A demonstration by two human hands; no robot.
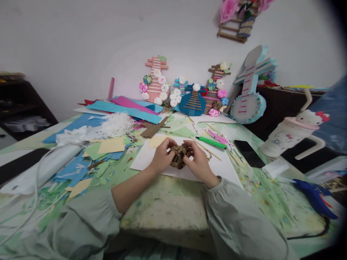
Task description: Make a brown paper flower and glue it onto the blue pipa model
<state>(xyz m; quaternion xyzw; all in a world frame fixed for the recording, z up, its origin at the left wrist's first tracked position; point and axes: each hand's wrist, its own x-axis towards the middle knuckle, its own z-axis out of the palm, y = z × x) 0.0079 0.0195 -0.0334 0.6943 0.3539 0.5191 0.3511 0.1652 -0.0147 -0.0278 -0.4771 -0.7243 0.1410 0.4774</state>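
Between my two hands is a brown paper flower [179,157], round and folded, held just over a sheet of white paper [217,168]. My left hand [164,155] grips its left side, thumb in front and fingers curled behind. On the opposite side my right hand [197,160] pinches it with thumb and fingers. Scissors [209,154] with gold-coloured handles lie partly hidden behind my right hand. A green marker [211,142] rests beyond that hand, and a piece of cream paper [155,141] lies behind my left hand.
Paper scraps [101,169], white string [119,124] and a white power strip [46,168] crowd the left. A phone [248,153], a tumbler [288,137] and a blue glue gun [316,196] stand or lie right. Decorated paper instruments [193,103] lean against the back wall.
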